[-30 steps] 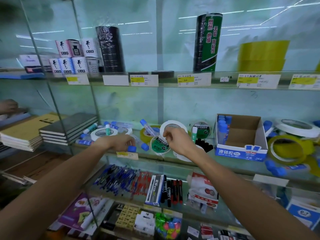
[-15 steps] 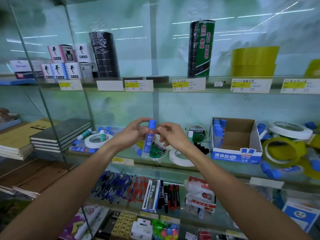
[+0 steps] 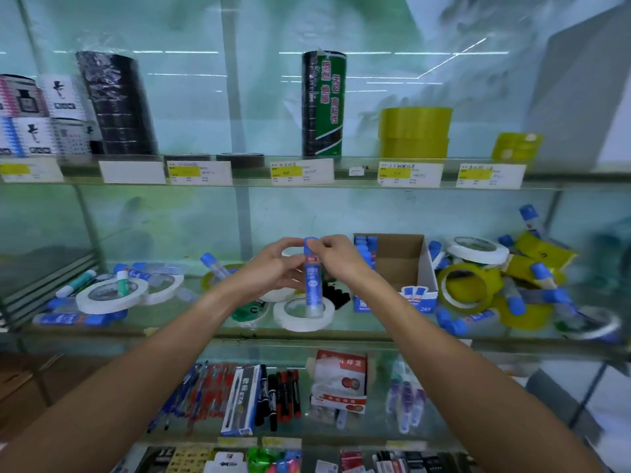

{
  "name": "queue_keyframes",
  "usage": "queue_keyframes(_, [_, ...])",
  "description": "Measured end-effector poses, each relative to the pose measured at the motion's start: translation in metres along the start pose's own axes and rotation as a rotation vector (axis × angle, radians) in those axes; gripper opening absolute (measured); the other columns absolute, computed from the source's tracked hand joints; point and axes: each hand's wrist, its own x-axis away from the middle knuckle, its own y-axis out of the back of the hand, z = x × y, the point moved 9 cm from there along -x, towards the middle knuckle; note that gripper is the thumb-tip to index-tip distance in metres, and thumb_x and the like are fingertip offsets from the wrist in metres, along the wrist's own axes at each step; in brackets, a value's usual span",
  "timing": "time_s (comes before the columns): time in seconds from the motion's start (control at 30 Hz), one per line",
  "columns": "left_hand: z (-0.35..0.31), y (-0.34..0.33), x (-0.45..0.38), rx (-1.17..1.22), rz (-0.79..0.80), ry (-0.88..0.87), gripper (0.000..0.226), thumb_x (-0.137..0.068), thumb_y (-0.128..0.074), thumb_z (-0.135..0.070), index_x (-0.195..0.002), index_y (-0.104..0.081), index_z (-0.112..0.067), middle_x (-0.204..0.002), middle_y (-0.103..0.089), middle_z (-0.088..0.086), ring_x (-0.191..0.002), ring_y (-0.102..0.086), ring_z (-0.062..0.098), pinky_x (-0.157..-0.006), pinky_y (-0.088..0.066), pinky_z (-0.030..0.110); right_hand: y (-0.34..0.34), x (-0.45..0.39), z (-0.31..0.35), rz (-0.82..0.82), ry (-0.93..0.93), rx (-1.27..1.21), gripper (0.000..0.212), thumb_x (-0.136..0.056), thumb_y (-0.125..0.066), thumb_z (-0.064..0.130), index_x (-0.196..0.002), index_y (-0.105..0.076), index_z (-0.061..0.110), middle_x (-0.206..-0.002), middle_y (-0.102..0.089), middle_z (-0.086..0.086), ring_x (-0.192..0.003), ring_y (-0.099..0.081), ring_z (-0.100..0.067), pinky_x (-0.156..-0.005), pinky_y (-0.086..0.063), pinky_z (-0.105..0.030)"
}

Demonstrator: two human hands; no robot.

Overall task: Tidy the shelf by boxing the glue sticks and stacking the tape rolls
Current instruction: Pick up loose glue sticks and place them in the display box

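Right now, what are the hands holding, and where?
A glue stick, upright: the left hand holds its body, the right hand pinches its blue cap.

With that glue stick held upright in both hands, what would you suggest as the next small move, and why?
Probably carry the glue stick right and stand it in the open box. Both the left hand and right hand hold it, and the box has room beside the sticks already inside.

Blue-capped glue stick (blue label), white tape roll, yellow tape roll.
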Motion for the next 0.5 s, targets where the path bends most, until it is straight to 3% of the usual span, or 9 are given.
queue_keyframes(0.17, [-0.012,-0.033,-0.029,-0.472,-0.076,-0.086,0.028,-0.095,-0.055,-0.023,-0.123,-0.054,-0.02,-0.106,-0.068,0.005,-0.094,-0.067,0.025,-0.08,-0.052,0.036,0.07,-0.006,-0.011,-0.148,-0.037,0.215,0.04,-0.099,-0.045,0.03,-0.065,-0.049,0.009,-0.061,-0.052,-0.008,-0.062,-0.052,-0.027,-0.064,-0.043,-0.036])
queue_keyframes(0.23, [-0.019,-0.045,-0.044,-0.668,-0.118,-0.163,0.031,-0.094,-0.054,-0.021,-0.125,-0.056,-0.019,-0.114,-0.064,0.003,-0.102,-0.062,0.023,-0.088,-0.048,0.032,0.095,-0.011,-0.016,-0.225,-0.038,0.284,0.035,-0.1,-0.045,0.03,-0.074,-0.052,0.007,-0.071,-0.055,-0.008,-0.074,-0.055,-0.028,-0.066,-0.043,-0.035])
queue_keyframes(0.37, [-0.025,-0.077,-0.06,-0.863,-0.076,-0.27,0.048,-0.09,-0.053,-0.009,-0.138,-0.047,-0.014,-0.139,-0.051,0.009,-0.124,-0.05,0.026,-0.101,-0.039,0.03,0.126,-0.021,-0.021,-0.338,-0.01,0.365,0.023,-0.099,-0.046,0.021,-0.11,-0.055,0.004,-0.101,-0.062,-0.015,-0.092,-0.058,-0.033,-0.076,-0.048,-0.04])
queue_keyframes(0.5, [-0.013,-0.09,-0.072,-1.026,-0.029,-0.284,0.051,-0.083,-0.051,-0.007,-0.133,-0.05,-0.017,-0.133,-0.055,0.01,-0.117,-0.053,0.033,-0.093,-0.048,0.046,0.136,-0.028,-0.029,-0.38,0.022,0.393,0.018,-0.097,-0.046,0.015,-0.111,-0.053,0.007,-0.108,-0.064,-0.017,-0.095,-0.061,-0.034,-0.082,-0.052,-0.049])
